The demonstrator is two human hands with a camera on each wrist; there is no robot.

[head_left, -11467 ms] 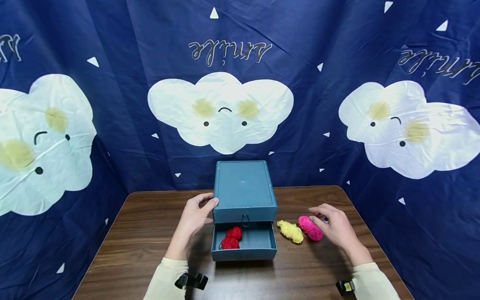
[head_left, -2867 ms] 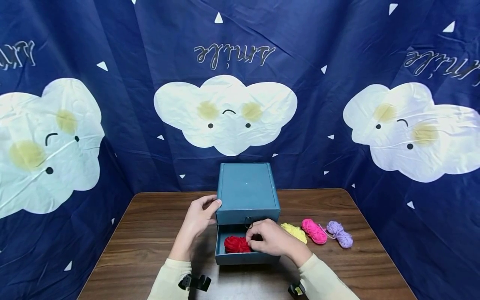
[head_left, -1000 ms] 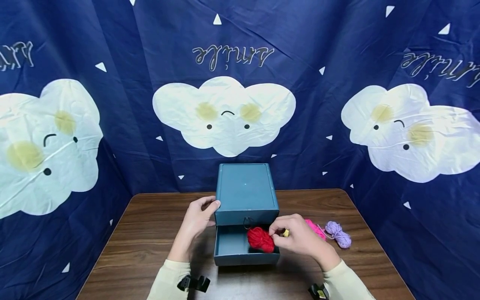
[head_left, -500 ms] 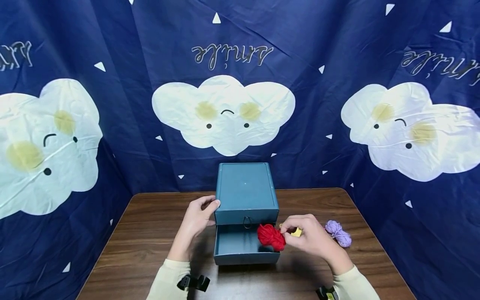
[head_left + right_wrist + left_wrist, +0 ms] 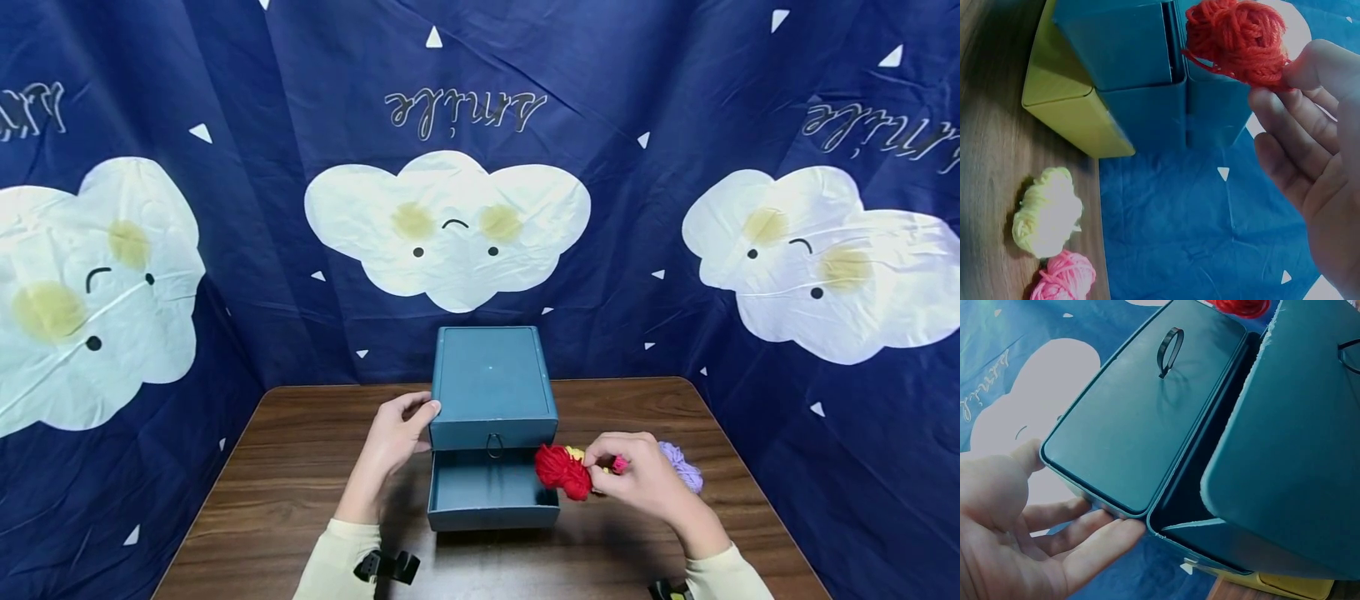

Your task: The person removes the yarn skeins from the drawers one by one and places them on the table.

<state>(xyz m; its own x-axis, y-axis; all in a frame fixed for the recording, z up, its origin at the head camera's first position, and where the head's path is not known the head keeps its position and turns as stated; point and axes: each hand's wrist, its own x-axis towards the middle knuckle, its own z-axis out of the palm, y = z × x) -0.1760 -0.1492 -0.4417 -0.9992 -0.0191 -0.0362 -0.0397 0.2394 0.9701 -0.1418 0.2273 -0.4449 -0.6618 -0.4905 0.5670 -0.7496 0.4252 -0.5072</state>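
Note:
A teal box [image 5: 491, 387] stands mid-table with its lower drawer [image 5: 487, 493] pulled out and bare inside. My left hand [image 5: 401, 429] rests on the box's left side, its fingers [image 5: 1094, 534] straight along the edge and the thumb at the top corner. My right hand [image 5: 603, 465] pinches a red yarn ball [image 5: 562, 472] just right of the drawer, above the table. In the right wrist view the red yarn ball [image 5: 1238, 37] sits at my fingertips [image 5: 1288, 109]. A yellow yarn ball [image 5: 1047, 212] and a pink yarn ball [image 5: 1063, 278] lie on the table below it.
A purple yarn ball [image 5: 684, 467] lies on the wooden table [image 5: 300, 483] right of my hand. A blue cloud-print cloth [image 5: 480, 167] hangs behind and at both sides of the table. The box front carries a ring handle [image 5: 1171, 349].
My right hand has lifted the red yarn out of the drawer and carried it right, over the yellow and pink yarn. The drawer now shows nothing inside. The left hand has stayed put.

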